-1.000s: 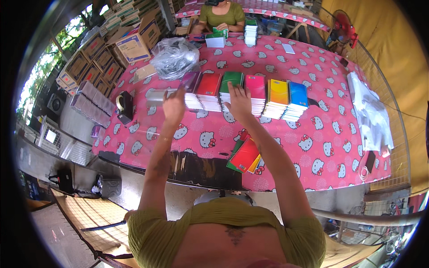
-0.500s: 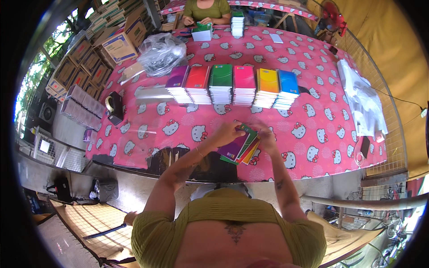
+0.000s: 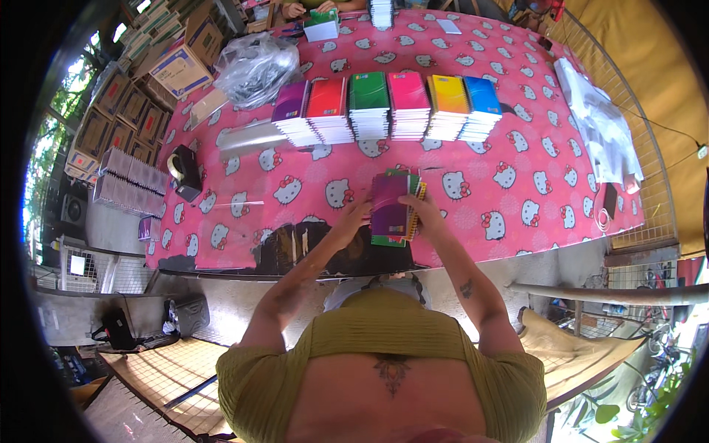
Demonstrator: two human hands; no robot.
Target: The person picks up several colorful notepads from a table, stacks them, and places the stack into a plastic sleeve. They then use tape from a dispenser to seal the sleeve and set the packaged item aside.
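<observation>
Between my two hands is a small pile of spiral notebooks (image 3: 389,207), a purple one on top with green and yellow edges showing beneath. My left hand (image 3: 360,210) presses against the pile's left side, its fingers partly hidden. On the right, my right hand (image 3: 422,212) grips the pile, with a finger or thumb over the purple cover. Beyond them stands a row of notebook stacks: purple (image 3: 291,103), red (image 3: 327,100), green (image 3: 368,92), pink (image 3: 408,92), yellow (image 3: 448,96) and blue (image 3: 482,96).
A tape dispenser (image 3: 185,171) and a clear plastic bag heap (image 3: 258,70) lie on the left of the pink tablecloth (image 3: 473,214). White plastic bags (image 3: 597,122) lie along the right edge. Cartons (image 3: 185,63) stand far left. Across the table, another person's hands (image 3: 295,10) are near green notebooks (image 3: 321,28).
The fanned notebooks in my hands are now squared into an upright, neater pile. My right hand has come down onto its side. The view has tilted lower.
</observation>
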